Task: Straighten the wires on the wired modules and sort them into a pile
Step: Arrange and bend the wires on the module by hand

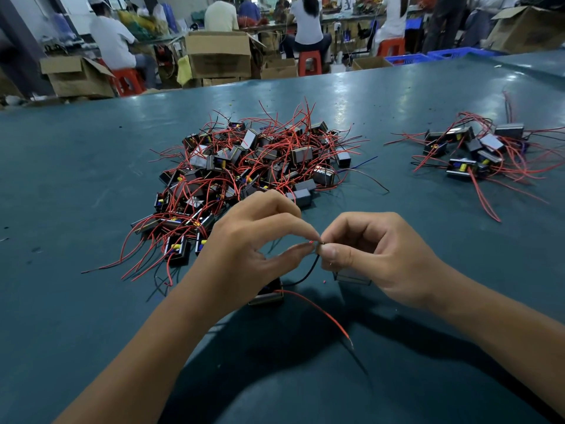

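I see a wide teal-green worktable (91,185) carrying a big tangled heap of small black box modules with red wires (247,166) at its centre, and a smaller pile of the same modules (477,151) well apart on the right. Nearer me, the left hand (244,255) and right hand (376,255) meet fingertip to fingertip, each pinching the thin black wire (308,270) (a red one (321,313) trails loose beside it) of a black module (269,293) lying under the left wrist.

Glossy teal tabletop (91,179), cardboard boxes (218,53) behind
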Available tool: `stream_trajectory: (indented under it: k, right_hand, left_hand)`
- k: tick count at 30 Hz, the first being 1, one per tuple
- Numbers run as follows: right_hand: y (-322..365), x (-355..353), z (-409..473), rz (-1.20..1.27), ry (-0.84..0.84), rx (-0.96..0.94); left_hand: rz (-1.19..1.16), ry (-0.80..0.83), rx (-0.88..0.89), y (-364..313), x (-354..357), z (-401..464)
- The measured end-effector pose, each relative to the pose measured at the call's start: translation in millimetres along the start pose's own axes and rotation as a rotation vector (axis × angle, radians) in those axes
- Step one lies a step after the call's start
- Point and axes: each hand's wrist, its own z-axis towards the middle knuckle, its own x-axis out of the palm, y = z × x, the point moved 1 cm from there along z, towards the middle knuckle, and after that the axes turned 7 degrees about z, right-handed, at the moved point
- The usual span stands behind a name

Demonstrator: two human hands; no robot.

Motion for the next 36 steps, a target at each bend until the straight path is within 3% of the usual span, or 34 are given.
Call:
stream_trajectory:
  k: [13,25,36]
  right_hand:
    - [0,-3,-2,-0.243,0.059,-0.053]
    - [4,0,-4,-0.598,-0.017,-0.246]
    - [0,4,-3,-0.638,-0.035,-0.274]
  left_hand:
    - [0.011,0.158,0.042,0,-3,2]
    - [-0.215,0.353,-0.221,-7,5,-2]
    - [-0.422,0.323,-0.519,-10,14,-1]
